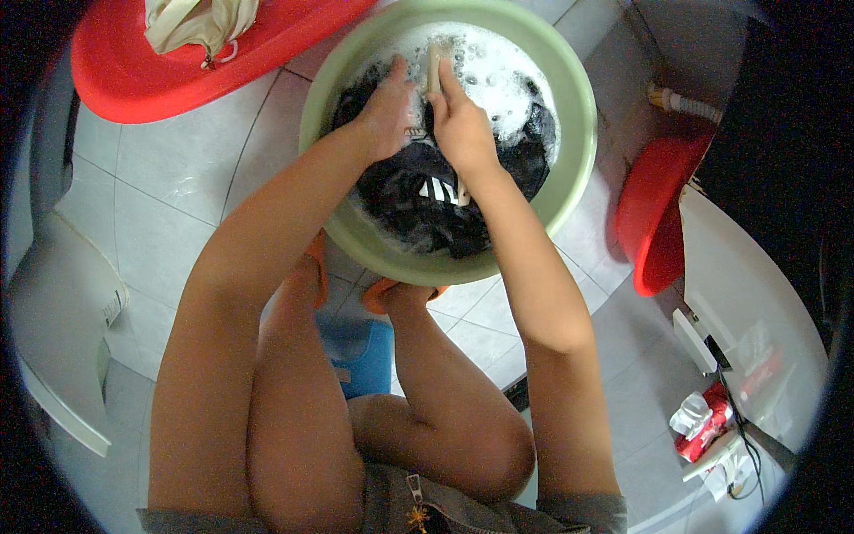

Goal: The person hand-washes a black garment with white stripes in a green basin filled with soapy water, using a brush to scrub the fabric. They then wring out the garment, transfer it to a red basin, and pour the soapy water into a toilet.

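Note:
A light green basin (582, 133) holds foamy water and dark, wet cloth (400, 193) with white stripe patches. My right hand (460, 120) is over the middle of the basin, gripping a beige long-handled brush (434, 70). One end of the brush points into the foam (510, 87), and what looks like its handle end shows below my wrist. Its bristles are not clearly visible. My left hand (390, 110) is blurred, left of the brush at the dark cloth. I cannot tell whether its fingers hold any cloth.
A red tub (133, 93) at upper left has a cream cloth bag (200, 23) in it. Another red basin (650, 213) leans at right, near a ribbed hose (690, 103). A blue plastic stool (367, 354) sits between my legs. Tissue packs (704, 424) and a black cable (754, 454) lie lower right.

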Demonstrator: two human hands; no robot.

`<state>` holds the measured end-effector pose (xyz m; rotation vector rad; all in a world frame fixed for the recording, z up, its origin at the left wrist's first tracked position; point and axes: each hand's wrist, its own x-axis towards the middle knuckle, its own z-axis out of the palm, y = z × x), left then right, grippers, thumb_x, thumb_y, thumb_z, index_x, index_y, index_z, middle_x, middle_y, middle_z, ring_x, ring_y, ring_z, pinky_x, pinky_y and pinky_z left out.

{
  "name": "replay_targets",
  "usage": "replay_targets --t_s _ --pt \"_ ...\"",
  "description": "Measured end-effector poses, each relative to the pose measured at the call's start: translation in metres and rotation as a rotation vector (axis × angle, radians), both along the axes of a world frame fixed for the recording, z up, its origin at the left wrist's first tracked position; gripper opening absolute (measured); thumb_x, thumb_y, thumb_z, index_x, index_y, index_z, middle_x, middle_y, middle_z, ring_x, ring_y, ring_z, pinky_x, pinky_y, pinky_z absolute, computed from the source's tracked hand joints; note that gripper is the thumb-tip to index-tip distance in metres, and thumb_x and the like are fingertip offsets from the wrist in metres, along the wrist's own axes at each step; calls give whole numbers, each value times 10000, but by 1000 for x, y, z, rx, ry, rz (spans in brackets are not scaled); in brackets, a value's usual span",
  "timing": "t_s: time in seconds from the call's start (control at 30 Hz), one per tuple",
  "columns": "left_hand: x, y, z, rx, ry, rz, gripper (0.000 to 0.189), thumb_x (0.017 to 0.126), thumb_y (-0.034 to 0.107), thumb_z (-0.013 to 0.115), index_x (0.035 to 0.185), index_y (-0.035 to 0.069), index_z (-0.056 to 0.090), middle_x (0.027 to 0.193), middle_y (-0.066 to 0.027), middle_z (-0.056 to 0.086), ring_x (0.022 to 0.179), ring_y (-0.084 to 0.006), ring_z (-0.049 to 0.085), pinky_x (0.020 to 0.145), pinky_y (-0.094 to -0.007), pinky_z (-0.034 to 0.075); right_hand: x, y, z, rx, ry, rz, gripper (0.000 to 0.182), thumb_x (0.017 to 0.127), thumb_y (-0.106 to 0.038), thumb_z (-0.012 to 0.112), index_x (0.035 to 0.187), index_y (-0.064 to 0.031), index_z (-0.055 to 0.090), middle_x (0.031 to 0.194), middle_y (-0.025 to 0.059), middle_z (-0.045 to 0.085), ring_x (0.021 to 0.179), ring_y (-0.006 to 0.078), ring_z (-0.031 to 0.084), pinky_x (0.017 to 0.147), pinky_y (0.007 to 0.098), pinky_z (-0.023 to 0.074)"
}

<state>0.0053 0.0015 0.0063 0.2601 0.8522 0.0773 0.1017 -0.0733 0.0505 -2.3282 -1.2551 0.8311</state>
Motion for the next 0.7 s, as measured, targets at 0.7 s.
replay_targets --t_s 0.7 --pt "2 -5 3 -8 48 96 702 872 664 296 1251 98 461 1210 -93 534 1058 -271 532 942 -437 395 -4 -1 11 -129 13 1 452 897 -208 488 1339 -184 393 845 282 589 798 450 576 707 482 465"
